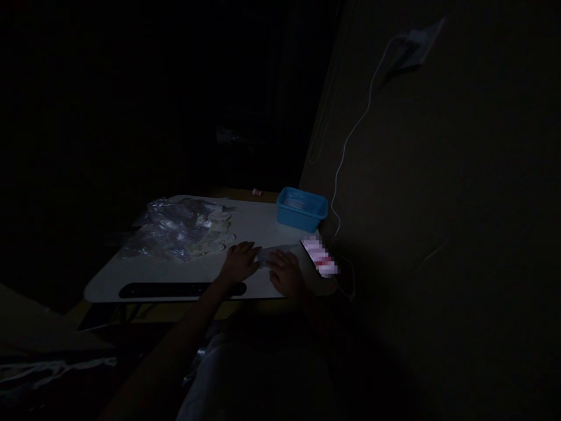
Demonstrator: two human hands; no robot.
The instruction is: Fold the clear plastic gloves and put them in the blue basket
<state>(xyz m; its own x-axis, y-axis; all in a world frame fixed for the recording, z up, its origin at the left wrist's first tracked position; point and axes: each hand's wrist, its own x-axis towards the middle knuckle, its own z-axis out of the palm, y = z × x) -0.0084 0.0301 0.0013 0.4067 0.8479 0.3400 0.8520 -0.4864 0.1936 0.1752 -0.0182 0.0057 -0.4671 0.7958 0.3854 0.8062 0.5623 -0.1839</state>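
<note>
Both hands lie flat on the counter (131, 275), left hand (239, 262) and right hand (286, 272) touching a small pale sheet (267, 256) between them; crumpled plastic bags (175, 231) beyond the left, blue tub (301, 207) beyond the right.

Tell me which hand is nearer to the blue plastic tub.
The right hand is nearer, just below and left of the blue plastic tub. The left hand lies farther left, beside the clear crumpled plastic bag.
</note>
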